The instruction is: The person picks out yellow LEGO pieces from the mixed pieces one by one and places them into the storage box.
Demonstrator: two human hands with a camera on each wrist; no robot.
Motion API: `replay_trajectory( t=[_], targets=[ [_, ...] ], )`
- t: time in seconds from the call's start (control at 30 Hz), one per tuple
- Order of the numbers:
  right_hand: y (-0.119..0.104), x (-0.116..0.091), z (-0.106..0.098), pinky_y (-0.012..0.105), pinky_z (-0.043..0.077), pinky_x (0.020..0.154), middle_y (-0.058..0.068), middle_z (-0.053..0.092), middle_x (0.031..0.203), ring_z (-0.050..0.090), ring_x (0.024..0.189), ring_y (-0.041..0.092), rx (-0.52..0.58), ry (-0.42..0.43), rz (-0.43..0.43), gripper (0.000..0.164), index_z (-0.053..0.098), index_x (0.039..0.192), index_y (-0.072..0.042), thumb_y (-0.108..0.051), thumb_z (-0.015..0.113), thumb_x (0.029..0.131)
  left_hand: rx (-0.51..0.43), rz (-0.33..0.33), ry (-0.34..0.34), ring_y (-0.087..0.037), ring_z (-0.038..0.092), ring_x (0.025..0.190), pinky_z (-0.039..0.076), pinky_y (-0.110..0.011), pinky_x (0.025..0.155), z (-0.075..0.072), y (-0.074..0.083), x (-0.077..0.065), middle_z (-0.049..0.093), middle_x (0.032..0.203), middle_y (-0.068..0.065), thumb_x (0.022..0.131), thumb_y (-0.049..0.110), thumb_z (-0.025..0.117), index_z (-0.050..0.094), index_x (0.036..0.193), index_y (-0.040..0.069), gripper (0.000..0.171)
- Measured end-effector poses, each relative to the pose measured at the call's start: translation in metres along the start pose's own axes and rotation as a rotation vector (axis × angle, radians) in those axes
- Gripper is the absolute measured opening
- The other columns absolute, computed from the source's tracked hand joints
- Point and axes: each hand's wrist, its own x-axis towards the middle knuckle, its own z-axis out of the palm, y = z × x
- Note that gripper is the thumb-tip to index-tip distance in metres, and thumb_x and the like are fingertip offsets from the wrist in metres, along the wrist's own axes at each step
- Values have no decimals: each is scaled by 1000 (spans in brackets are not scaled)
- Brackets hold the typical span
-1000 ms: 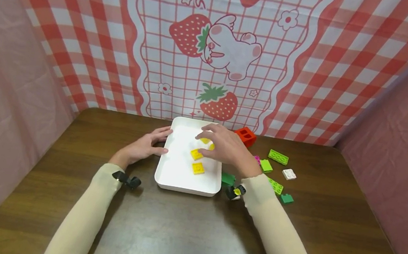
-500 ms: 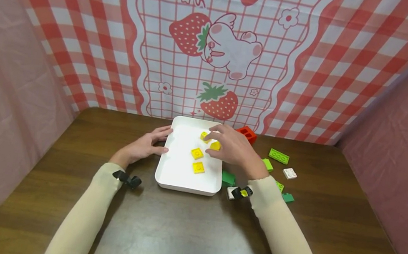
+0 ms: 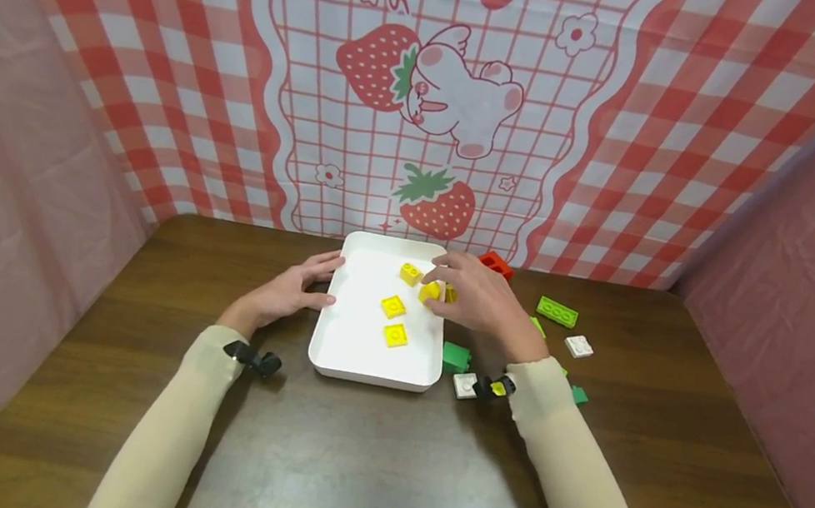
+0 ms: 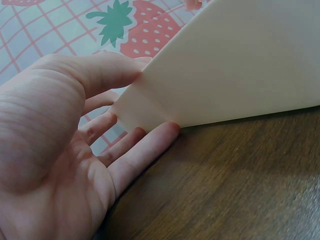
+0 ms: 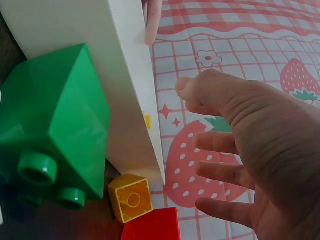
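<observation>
My left hand [image 3: 285, 290] rests its thumb and fingertips against the left side wall of a white tray [image 3: 347, 348]; the left wrist view shows them touching the wall [image 4: 225, 75]. Above the tray's right rim hovers my right hand [image 3: 474, 295], and the right wrist view shows its fingers spread with nothing held. Inside the tray lie a two-stud yellow brick [image 3: 410, 274], another yellow brick [image 3: 429, 292] close to my right fingertips, and two square yellow plates [image 3: 393, 307]. Outside the right wall, partly hidden under that hand, sits a further yellow brick [image 5: 131, 197].
Right of the tray are a green brick [image 3: 455, 357], a white plate [image 3: 465, 385], a red brick [image 3: 497, 265] at the back, a lime brick [image 3: 557, 311], another white plate [image 3: 579, 346] and a small green piece [image 3: 579, 395]. A strawberry-print cloth [image 3: 422, 122] hangs behind the table.
My right hand has moved rightward from over the tray's middle to its right rim, uncovering the yellow bricks inside and covering some lime pieces. My left hand stays at the tray.
</observation>
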Motion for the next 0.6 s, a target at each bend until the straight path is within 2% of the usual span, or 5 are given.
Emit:
replay_trajectory(
  t=[0.27,0.5,0.6],
  targets=[
    [7,-4,-3,60,59,117,14,67,160,62,143,37,-4,0,22,38,83,134,-19,-31,88,98,-6,-16,2,-47,30,173,26,-66,141,2,0,0,12,193,-11,107,16,76,29,179,9,86],
    [19,-9,-8,58,61,115,15,69,155,63,139,37,-11,32,26,40,83,133,-16,-29,90,96,9,10,-2,-48,30,172,25,-69,140,1,0,0,14,192,-15,108,14,75,29,178,6,84],
    [23,-11,-13,61,60,115,15,67,156,62,140,38,-12,20,56,41,82,134,-16,-30,91,96,8,12,-1,-48,30,172,23,-69,141,1,0,0,14,192,-15,108,14,75,30,178,7,84]
  ],
)
